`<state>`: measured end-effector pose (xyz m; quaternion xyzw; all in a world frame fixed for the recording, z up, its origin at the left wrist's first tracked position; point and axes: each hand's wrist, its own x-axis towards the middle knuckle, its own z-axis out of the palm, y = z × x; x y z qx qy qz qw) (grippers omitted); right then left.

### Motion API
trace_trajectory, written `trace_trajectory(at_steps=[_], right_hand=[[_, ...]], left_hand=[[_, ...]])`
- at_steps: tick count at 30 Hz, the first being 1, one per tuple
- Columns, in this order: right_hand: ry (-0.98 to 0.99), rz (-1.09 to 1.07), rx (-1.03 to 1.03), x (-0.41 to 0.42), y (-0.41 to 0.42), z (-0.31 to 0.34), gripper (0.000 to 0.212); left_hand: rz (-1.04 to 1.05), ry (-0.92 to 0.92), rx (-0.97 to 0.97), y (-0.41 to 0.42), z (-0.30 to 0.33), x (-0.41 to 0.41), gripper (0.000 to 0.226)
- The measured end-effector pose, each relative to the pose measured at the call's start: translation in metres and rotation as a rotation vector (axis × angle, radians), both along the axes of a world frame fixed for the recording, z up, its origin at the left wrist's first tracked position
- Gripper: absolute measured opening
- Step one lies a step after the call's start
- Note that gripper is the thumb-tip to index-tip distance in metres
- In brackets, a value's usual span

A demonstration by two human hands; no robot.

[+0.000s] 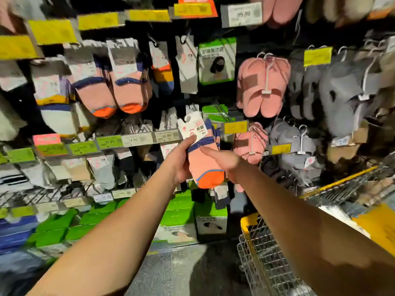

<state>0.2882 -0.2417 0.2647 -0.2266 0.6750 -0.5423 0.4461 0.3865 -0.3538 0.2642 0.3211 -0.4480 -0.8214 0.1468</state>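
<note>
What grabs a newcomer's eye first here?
The pink-and-orange sock pack at centre, gripped by the left hand and the right hand. Matching socks hang upper left and pink slippers upper right. A wire cart sits bottom right.
</note>
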Motion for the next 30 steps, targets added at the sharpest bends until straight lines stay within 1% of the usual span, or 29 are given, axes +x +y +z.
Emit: trace_trajectory(at_steps=[1, 3, 4, 6, 7, 9, 11, 12, 13, 15, 16, 18, 20, 22, 23, 26, 28, 30], right_hand=[[0.025, 0.016, -0.040, 0.004, -0.011, 0.001, 0.040], [0.173, 0.029, -0.078, 0.014, -0.021, 0.010, 0.074], [0.206, 0.003, -0.115, 0.020, -0.023, 0.015, 0.078], [0.224, -0.050, -0.201, 0.030, -0.032, 0.021, 0.063], [0.240, -0.071, -0.235, 0.034, -0.038, 0.023, 0.061], [0.291, -0.104, -0.312, 0.044, -0.048, 0.030, 0.061], [0.350, -0.133, -0.370, 0.053, -0.057, 0.041, 0.050], [0.371, -0.127, -0.395, 0.057, -0.062, 0.046, 0.044], [0.384, -0.114, -0.411, 0.060, -0.065, 0.050, 0.040], [0.416, -0.109, -0.442, 0.065, -0.073, 0.058, 0.038], [0.410, -0.098, -0.458, 0.068, -0.076, 0.061, 0.037], [0.391, -0.035, -0.429, 0.075, -0.083, 0.067, 0.030], [0.355, 0.023, -0.405, 0.082, -0.089, 0.071, 0.022], [0.307, 0.060, -0.409, 0.088, -0.093, 0.074, 0.011], [0.293, 0.079, -0.409, 0.091, -0.096, 0.075, 0.007], [0.256, 0.124, -0.432, 0.096, -0.102, 0.077, 0.006], [0.266, 0.161, -0.461, 0.097, -0.105, 0.079, 0.003], [0.274, 0.189, -0.486, 0.096, -0.110, 0.082, 0.004]], left_hand=[[0.033, -0.007, -0.022, -0.005, 0.003, 0.008, 0.057], [0.098, -0.002, -0.045, -0.010, 0.009, 0.023, 0.052], [0.124, 0.011, -0.051, -0.012, 0.011, 0.030, 0.049], [0.170, 0.043, -0.064, -0.016, 0.016, 0.042, 0.042], [0.196, 0.056, -0.073, -0.017, 0.018, 0.047, 0.041], [0.248, 0.090, -0.091, -0.019, 0.023, 0.056, 0.046], [0.308, 0.127, -0.102, -0.025, 0.027, 0.064, 0.052], [0.333, 0.163, -0.112, -0.028, 0.030, 0.068, 0.050], [0.361, 0.191, -0.129, -0.030, 0.033, 0.071, 0.042], [0.412, 0.226, -0.165, -0.034, 0.041, 0.081, 0.028], [0.430, 0.242, -0.175, -0.035, 0.044, 0.084, 0.027], [0.478, 0.239, -0.222, -0.037, 0.048, 0.091, 0.031], [0.547, 0.198, -0.272, -0.037, 0.051, 0.096, 0.042], [0.615, 0.108, -0.324, -0.039, 0.054, 0.100, 0.057], [0.644, 0.052, -0.369, -0.039, 0.058, 0.103, 0.058], [0.693, -0.102, -0.504, -0.045, 0.063, 0.110, 0.055], [0.707, -0.148, -0.548, -0.049, 0.063, 0.112, 0.061], [0.731, -0.116, -0.545, -0.053, 0.063, 0.114, 0.056]])
